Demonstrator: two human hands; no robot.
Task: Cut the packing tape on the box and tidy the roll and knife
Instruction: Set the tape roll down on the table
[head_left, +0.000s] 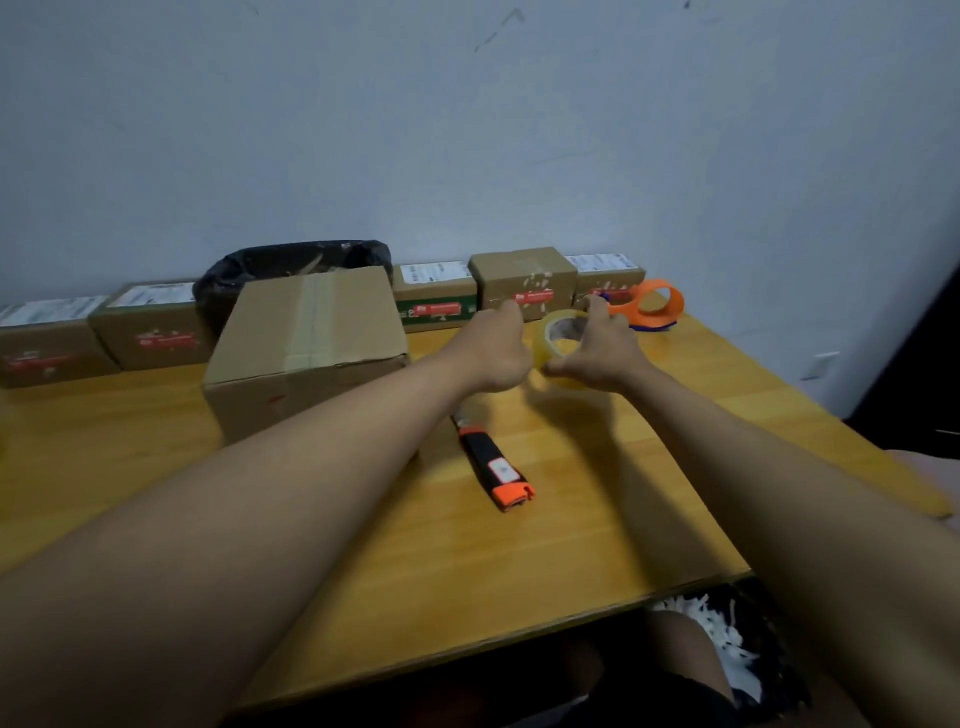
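Utility knife (493, 460) lies untouched on the table (363, 545) just this side of the tape roll (563, 340), which both hands clasp, left hand (493, 348) and right hand (597, 353) on its rim (light, stiff, slick film, likely best gripped through the core), taped box (306, 343) left of it.

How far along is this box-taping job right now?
The big box already has tape along its top seam. Both hands, left hand and right hand, hold the tape roll. The knife lies on the table, not yet tidied.
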